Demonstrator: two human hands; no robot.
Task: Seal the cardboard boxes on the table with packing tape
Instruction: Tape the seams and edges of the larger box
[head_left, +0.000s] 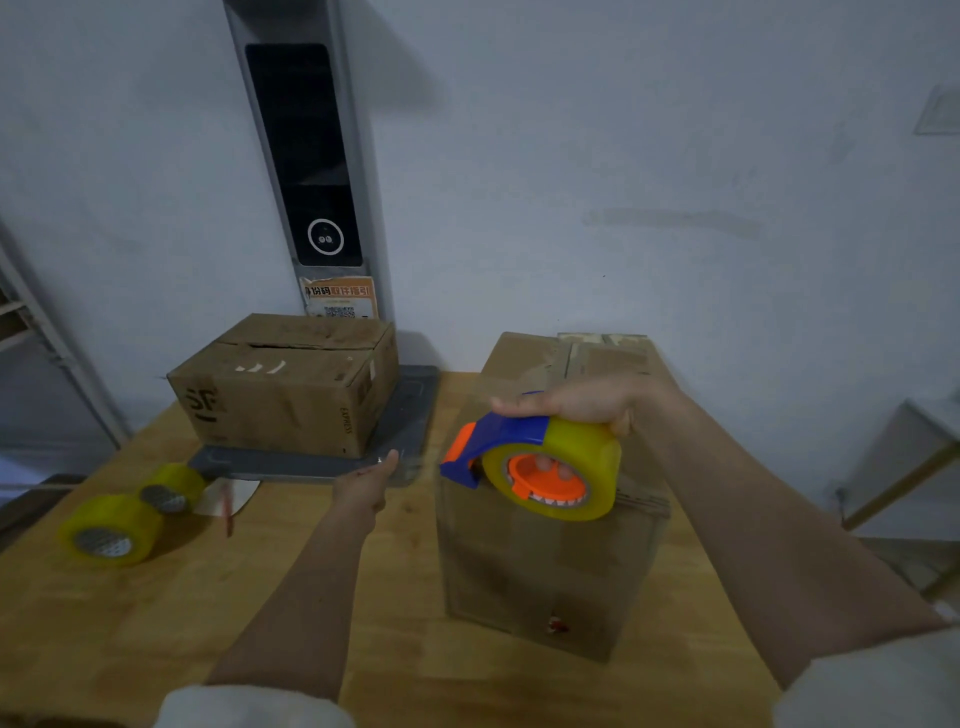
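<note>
A tall cardboard box (550, 566) stands at the table's right, its top flaps closed. Just above its top my right hand (592, 402) grips a blue and orange tape dispenser (498, 441) loaded with a yellow roll of tape (566, 467). A clear strip of tape (418, 465) runs left from the dispenser. My left hand (369, 483) pinches the end of that strip, left of the box. A second cardboard box (285, 384) sits at the back left on a grey base.
Two spare yellow tape rolls (111, 527) (174, 488) lie on the wooden table (208, 597) at the left, beside a white scrap and a red pen (227, 512). A grey scanner column (311, 166) stands against the wall on its base (311, 465). A small table (904, 462) stands at the right.
</note>
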